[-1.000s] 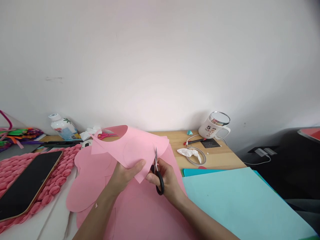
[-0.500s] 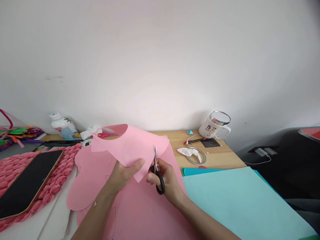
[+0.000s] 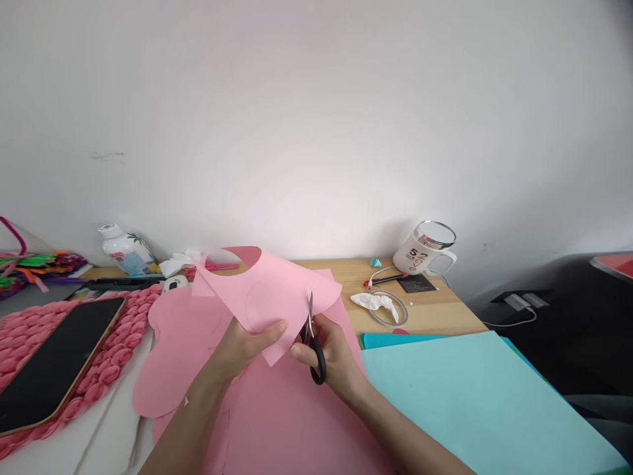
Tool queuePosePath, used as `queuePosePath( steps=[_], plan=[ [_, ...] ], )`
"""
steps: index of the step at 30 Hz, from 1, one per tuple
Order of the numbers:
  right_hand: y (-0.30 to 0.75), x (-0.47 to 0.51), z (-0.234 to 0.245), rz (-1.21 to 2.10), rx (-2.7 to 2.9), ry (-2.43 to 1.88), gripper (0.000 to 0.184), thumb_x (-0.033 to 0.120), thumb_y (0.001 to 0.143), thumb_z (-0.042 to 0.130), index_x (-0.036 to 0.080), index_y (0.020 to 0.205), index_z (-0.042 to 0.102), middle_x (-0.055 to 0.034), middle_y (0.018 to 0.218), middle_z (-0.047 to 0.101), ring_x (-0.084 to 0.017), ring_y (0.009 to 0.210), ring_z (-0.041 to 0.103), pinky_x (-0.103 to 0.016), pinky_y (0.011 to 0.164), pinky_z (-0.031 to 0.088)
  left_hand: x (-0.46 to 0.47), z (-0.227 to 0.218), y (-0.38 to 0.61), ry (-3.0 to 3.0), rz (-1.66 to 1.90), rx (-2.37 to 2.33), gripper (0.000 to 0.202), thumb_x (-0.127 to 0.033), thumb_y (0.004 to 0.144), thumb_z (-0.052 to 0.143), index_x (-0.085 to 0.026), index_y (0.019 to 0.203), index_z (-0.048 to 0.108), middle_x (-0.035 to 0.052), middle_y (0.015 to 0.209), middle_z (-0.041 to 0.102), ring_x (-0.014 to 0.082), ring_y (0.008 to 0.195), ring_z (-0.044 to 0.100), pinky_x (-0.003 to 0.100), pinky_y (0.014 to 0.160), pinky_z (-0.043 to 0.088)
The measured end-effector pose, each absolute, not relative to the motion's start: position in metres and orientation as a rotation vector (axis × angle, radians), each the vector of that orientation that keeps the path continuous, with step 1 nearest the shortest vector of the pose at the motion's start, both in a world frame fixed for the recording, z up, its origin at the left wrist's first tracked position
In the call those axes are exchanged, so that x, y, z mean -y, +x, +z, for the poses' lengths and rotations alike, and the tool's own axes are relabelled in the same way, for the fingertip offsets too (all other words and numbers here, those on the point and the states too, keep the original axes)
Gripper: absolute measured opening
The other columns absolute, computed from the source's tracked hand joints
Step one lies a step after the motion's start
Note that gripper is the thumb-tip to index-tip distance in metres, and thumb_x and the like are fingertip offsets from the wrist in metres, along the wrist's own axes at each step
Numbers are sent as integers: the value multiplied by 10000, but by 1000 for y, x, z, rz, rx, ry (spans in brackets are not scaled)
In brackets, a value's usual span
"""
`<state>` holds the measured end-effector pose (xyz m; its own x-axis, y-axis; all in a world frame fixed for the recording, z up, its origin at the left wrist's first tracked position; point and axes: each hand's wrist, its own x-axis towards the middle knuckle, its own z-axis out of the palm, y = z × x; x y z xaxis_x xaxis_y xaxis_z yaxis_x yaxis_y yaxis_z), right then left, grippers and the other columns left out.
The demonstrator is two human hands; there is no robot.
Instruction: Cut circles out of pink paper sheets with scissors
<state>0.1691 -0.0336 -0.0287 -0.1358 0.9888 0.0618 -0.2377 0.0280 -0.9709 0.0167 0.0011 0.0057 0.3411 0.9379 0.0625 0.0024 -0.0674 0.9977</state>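
Note:
My left hand (image 3: 247,346) pinches the near edge of a pink paper piece (image 3: 262,290), thumb on top, holding it lifted above the desk. My right hand (image 3: 333,353) is closed through the black handles of a pair of scissors (image 3: 312,336). Their blades point up into the paper's right side. More pink paper sheets (image 3: 277,415) lie flat beneath both hands.
A light blue sheet (image 3: 475,396) lies to the right. A white mug (image 3: 420,254), a crumpled tissue (image 3: 373,302), a tape ring and a cable sit on the wooden desk (image 3: 445,310). On the left: a phone (image 3: 54,363) on a pink knitted mat, a bottle (image 3: 126,251).
The held pink piece has shifted slightly to the right and turned a little in my left hand. The scissors stay at its right edge.

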Motion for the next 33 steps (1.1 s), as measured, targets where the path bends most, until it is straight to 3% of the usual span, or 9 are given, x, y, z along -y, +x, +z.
queuePosePath(
  steps=[15,26,33],
  plan=[
    [168,33,-31,1409,1146,-926,411,429,587,782,178,737,494,67,547,411,-91,506,323,-212,449,239,-3,8,11,1407,947,-918,442,-338,710,690,-170,1110,602,107,1137,651,291,1089,558,408,889,479],
    [168,33,-34,1405,1165,-983,401,462,577,772,188,721,517,51,539,466,-103,488,386,-224,447,317,-7,3,3,1423,928,-918,366,-342,750,653,-172,1073,615,101,1142,652,287,1111,550,381,868,488],
    [168,33,-37,1447,1126,-984,391,415,562,786,180,752,540,53,526,496,-103,460,438,-227,443,359,-10,1,1,1324,949,-841,361,-335,743,666,-169,1061,623,100,1028,692,267,976,616,351,776,520]
  ],
)
